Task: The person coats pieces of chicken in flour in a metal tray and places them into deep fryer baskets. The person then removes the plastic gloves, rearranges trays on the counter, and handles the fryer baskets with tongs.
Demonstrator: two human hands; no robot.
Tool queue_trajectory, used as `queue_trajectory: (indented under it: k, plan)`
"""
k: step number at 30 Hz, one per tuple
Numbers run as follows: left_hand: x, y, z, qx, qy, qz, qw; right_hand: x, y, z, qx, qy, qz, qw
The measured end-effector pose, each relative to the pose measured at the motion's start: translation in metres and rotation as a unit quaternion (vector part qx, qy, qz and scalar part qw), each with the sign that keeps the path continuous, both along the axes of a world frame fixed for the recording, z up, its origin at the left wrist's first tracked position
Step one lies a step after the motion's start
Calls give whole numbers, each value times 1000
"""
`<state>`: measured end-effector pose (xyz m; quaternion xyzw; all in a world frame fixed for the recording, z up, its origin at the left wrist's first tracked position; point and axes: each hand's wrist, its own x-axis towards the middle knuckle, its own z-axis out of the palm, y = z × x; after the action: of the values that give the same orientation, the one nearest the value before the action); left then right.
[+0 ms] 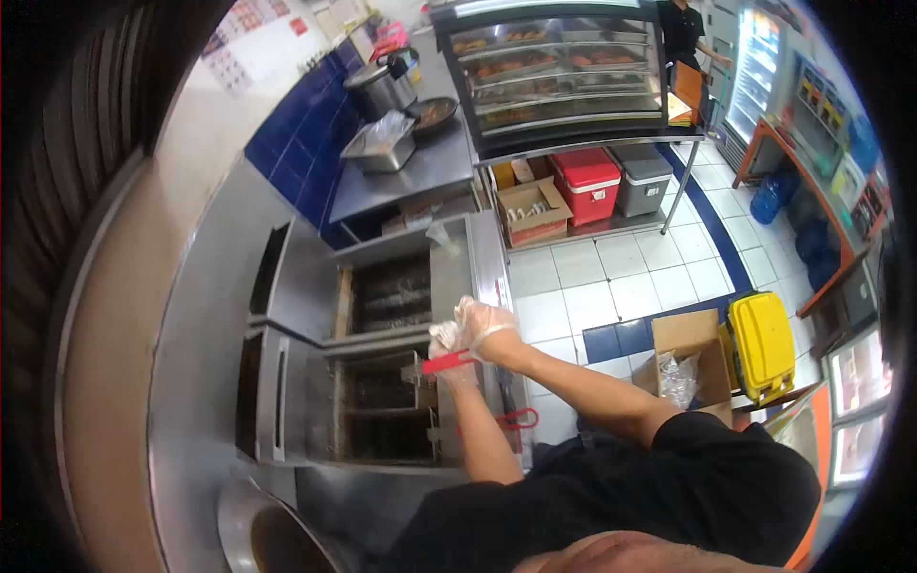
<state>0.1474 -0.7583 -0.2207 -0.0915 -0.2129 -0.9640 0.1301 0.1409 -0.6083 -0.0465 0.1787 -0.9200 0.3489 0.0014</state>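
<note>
Clear plastic gloves cover both hands, which are close together over the fryer's front edge (478,239). My left hand (447,346) has its fingers drawn together beside a red basket handle (447,362), which crosses in front of the glove. Just right of it, my right hand (485,327) is closed, its fingertips near the left ones. What either hand grips is hidden. The handle joins a wire basket (382,384) in the nearer fryer well. Another red handle (519,418) lies lower right, beside my left forearm.
A second fryer well (387,296) lies beyond. Farther off are a metal tray (379,153), a pan (435,113), a glass food display (559,72) and a red cooler (586,181). Right are an open carton (702,349) and yellow bin (761,344). A person (680,33) stands at upper right.
</note>
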Motion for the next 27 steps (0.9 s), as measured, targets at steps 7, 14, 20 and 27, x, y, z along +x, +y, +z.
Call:
queue_trajectory:
  k: [7,14,20,27]
  plan:
    - [0,6,-36,52,15,-61,997,-12,-9,-26,27,6,-2,1000]
    - [25,63,13,54,-254,-71,963,-25,-2,-48,-2,-17,-53,998]
    - [43,97,-11,-357,-328,-113,867,-22,62,-49,-14,28,-80,996]
    - [98,184,128,-364,-436,-203,797,78,263,-52,-229,38,-273,933]
